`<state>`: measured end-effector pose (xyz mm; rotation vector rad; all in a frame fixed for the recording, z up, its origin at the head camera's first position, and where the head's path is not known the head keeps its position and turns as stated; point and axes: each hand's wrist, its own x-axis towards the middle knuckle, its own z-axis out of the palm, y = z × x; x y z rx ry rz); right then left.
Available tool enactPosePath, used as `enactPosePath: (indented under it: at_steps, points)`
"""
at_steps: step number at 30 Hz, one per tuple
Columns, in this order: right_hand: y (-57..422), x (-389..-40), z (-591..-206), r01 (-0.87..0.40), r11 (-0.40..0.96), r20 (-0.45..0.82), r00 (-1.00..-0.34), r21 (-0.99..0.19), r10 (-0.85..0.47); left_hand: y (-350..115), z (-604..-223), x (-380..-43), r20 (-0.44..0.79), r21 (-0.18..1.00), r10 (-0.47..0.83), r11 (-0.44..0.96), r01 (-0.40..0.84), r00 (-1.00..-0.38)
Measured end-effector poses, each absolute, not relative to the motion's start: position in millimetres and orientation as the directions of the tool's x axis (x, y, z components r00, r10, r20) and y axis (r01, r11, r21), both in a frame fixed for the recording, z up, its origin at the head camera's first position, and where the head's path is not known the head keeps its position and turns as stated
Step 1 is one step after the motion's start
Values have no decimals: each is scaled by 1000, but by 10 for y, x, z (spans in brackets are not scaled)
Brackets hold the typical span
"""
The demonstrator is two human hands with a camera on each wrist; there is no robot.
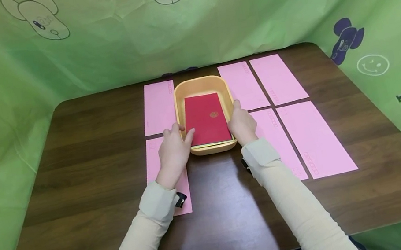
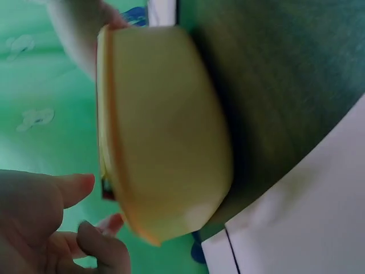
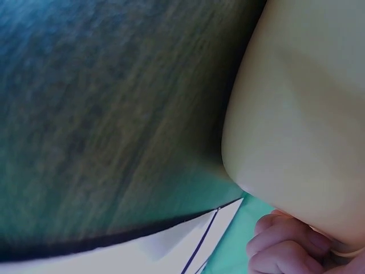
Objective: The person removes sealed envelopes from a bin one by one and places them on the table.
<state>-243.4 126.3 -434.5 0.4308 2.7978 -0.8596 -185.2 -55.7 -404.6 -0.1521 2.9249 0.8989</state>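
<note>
A yellow plastic tray [image 1: 200,85] with rounded corners sits toward the back of the table. Inside it lies a red booklet [image 1: 203,120] with a small gold emblem, on top of others whose pale edges show at the front. My left hand [image 1: 173,153] is at the tray's left side, thumb stretched over the booklet's edge; in the left wrist view its thumb and fingers are spread close to the rim. On the opposite side, my right hand [image 1: 242,124] grips the tray, with curled fingers [image 3: 285,248] against its outer wall in the right wrist view.
Pink envelopes [image 1: 317,140] with printed box rows lie flat on the brown table [image 1: 92,171], several on the right and two on the left, one partly under my left arm. A green printed cloth [image 1: 110,47] hangs behind and at both sides.
</note>
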Motion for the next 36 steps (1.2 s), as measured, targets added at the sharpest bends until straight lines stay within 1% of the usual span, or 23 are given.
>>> enactPosePath:
  at_steps: [2,6,19,23,27,32,36]
  points:
    - [1259,-2430,-4348,325,790,-256,-941,-519,219,-519,-4080,-1842,-104,525,-84,841,-126,-991]
    - [1257,-2428,-4348,321,792,-249,-943,-519,219,-469,-4113,-1830,-134,519,-99,841,-155,-986]
    - [1249,-2436,-4348,316,805,-243,-945,-502,219,-379,-4057,-1789,-138,454,-68,882,-124,-988]
    - [1249,-2438,-4351,320,808,-247,-943,-495,223,-377,-4067,-1794,-140,491,-69,861,-130,-988]
    - [1250,-2437,-4346,319,814,-249,-943,-485,221,-398,-4070,-1804,-154,553,-64,821,-140,-986]
    - [1250,-2435,-4344,316,812,-247,-944,-490,219,-464,-4041,-1836,-216,685,-81,698,-210,-973]
    - [1249,-2428,-4340,308,815,-243,-947,-491,212,-530,-4020,-1867,-243,768,-50,599,-224,-969]
